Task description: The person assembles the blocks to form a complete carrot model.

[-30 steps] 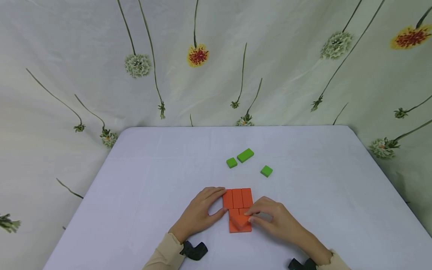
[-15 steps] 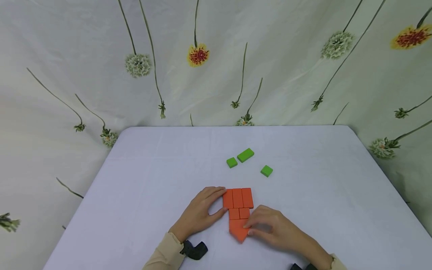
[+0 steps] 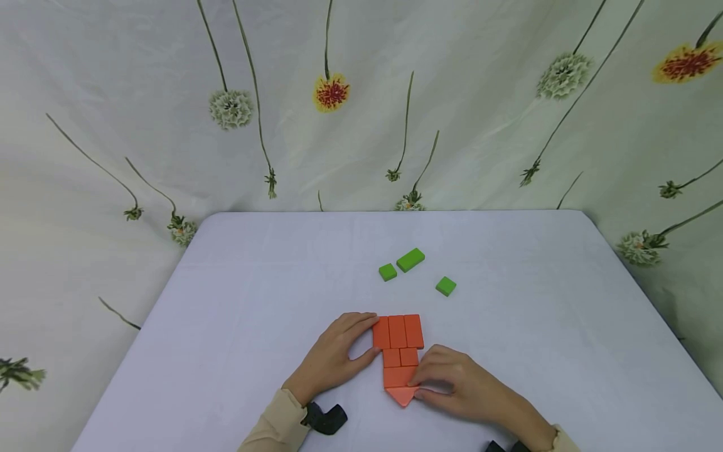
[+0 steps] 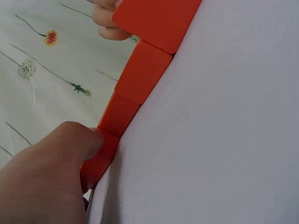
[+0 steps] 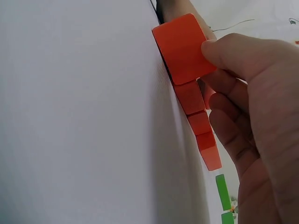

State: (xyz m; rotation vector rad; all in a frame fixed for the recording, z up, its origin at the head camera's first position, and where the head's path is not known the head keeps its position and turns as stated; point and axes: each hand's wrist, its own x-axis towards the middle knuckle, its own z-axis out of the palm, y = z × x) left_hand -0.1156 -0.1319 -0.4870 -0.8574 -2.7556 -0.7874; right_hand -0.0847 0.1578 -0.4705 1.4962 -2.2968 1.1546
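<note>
Several orange-red toy blocks lie flat against one another in front of me. In the head view, upright rectangular blocks (image 3: 398,331) form the far row, two small blocks (image 3: 400,357) the one below, then a crosswise rectangular block (image 3: 398,376). A triangular block (image 3: 401,396) sits at the near end, point towards me. My right hand (image 3: 469,386) pinches it at its right side; in the right wrist view the thumb presses its face (image 5: 182,49). My left hand (image 3: 333,355) has its forefinger and thumb spread, their tips at the left edge of the far row.
Beyond the red blocks lie a small green block (image 3: 388,272), a longer green block (image 3: 410,260) and another small green block (image 3: 446,286). The table has a white cover (image 3: 254,282). A flower-printed cloth (image 3: 361,144) hangs behind its far edge.
My right hand has brought the triangular block towards me, from over the other red blocks down to their near end, against the crosswise block. My left hand has stayed in place.
</note>
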